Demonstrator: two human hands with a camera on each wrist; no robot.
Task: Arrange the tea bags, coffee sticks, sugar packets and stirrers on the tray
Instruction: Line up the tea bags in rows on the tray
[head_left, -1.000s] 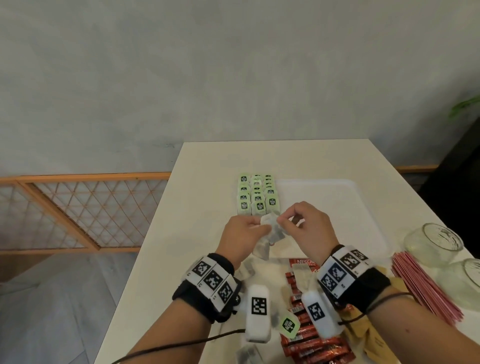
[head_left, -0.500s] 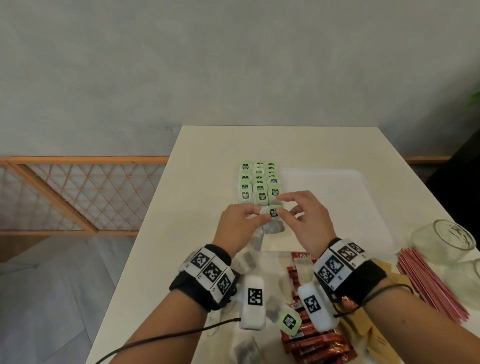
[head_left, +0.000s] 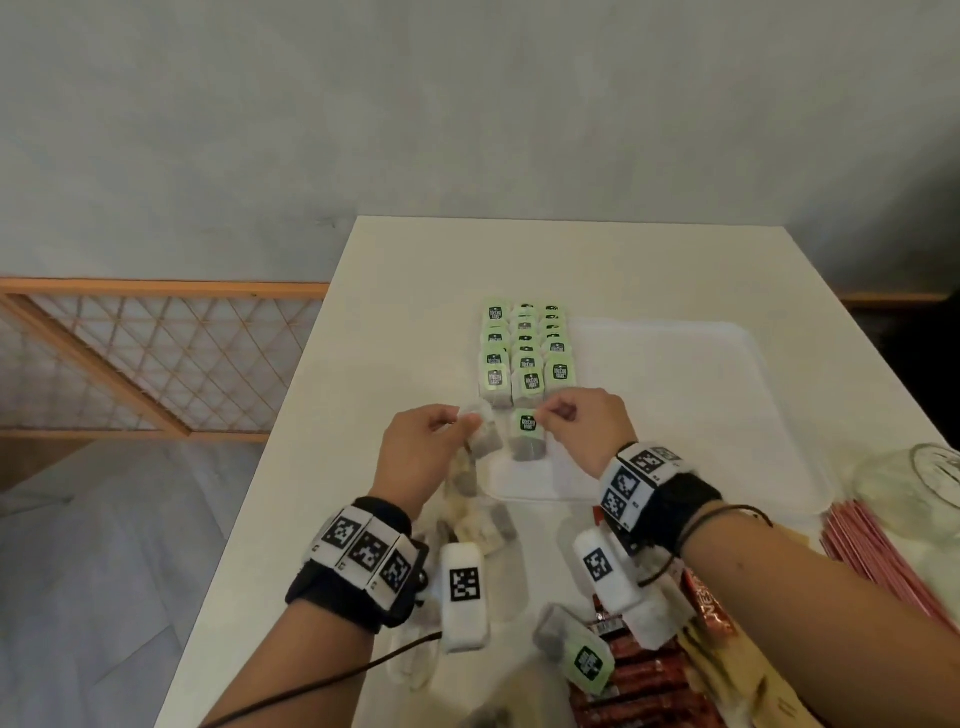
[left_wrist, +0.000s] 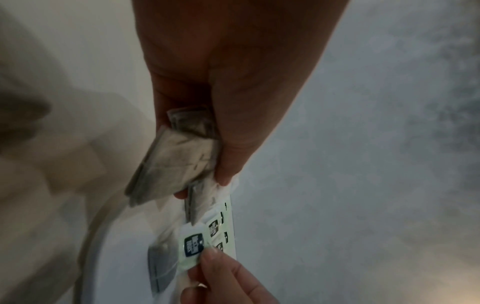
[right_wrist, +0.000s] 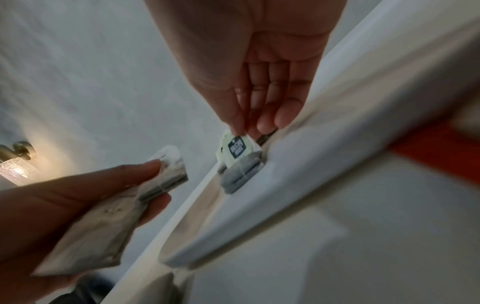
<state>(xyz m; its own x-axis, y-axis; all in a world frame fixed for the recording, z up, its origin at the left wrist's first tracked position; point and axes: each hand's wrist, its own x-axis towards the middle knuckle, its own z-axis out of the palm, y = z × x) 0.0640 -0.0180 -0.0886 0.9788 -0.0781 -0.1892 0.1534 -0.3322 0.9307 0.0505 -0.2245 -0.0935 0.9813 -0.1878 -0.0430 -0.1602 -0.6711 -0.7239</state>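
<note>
Done: three neat columns of green-tagged paper tea bags (head_left: 525, 349) laid along the left edge of the white rectangular plastic tray (head_left: 727, 415).
In hand, right: right hand (head_left: 587, 434) pinching the green tag of one more grey tea bag (head_left: 527, 435), thumb and forefinger closed on it, bag resting on the tray just below the middle column.
In hand, left: left hand (head_left: 421, 457) curled round a small bunch of untagged-side tea bags (head_left: 480, 436), held near the tray's left corner.
Left, tea: loose tea bags (head_left: 574, 652) on the cream table (head_left: 415, 249) near the wrists.
Left, coffee: red foil coffee sticks (head_left: 644, 686) piled off the tray.
Left, stirrers: pink thin stirrers (head_left: 872, 551) beside clear glass jars (head_left: 919, 488).
Left, sugar: tan paper packets (head_left: 737, 675), likely sugar, off the tray.
Judgement: tea nearly finished; three kinds not yet begun.
</note>
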